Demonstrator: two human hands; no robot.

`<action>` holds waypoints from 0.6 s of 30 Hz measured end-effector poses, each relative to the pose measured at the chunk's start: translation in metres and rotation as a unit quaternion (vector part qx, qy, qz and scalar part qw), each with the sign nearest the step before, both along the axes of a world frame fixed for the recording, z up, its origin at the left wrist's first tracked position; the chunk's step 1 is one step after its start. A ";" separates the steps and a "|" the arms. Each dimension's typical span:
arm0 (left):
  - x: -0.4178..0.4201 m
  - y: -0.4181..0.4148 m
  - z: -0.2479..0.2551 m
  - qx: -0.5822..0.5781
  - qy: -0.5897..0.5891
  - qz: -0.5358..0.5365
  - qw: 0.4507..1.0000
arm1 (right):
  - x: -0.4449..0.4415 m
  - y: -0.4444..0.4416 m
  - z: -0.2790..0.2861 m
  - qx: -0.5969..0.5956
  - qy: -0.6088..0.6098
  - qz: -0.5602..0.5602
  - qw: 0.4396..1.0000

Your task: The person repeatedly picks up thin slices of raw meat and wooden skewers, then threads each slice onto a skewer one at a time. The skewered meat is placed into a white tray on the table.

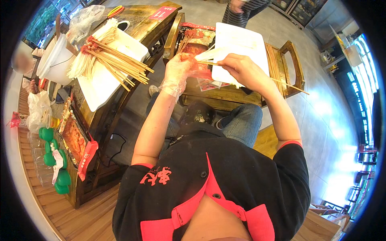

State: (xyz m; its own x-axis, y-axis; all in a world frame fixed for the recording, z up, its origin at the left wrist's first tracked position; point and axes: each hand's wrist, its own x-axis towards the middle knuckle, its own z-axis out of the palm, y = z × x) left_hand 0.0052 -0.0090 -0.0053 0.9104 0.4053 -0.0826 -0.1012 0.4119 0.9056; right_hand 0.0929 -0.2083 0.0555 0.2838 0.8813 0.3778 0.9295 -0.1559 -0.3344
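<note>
My left hand (181, 70), in a clear plastic glove, grips a small bundle of enoki mushrooms (208, 54) whose white stems stick out to the right. Something red shows at its fingertips, partly hidden by the glove. Between the fingers of my bare right hand (241, 69) is a thin bamboo skewer (207, 62), its left end reaching into the left hand. A white tray (241, 39) lies behind the right hand on a wooden chair. Beyond the left hand sits an open pack of red sliced meat (197, 39), with a few skewers resting on it.
On the left table, a white tray (101, 90) bears many skewered enoki bundles (117, 60) with red wraps. Nearby are a white bucket (55, 64), another meat pack (74, 137) and green-lidded containers (46, 134). Loose skewers (275, 69) lie right of the chair's tray. A person (247, 12) stands beyond.
</note>
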 end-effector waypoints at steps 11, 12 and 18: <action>0.000 -0.008 -0.002 -0.062 -0.008 0.039 0.997 | -0.014 0.001 -0.013 0.022 0.013 -0.009 1.000; 0.001 -0.009 -0.003 -0.067 -0.020 0.039 0.997 | -0.016 0.001 -0.013 0.029 0.020 -0.009 0.999; -0.008 -0.015 0.016 -0.109 -0.017 0.018 0.994 | -0.014 0.001 -0.022 0.065 0.091 -0.014 0.994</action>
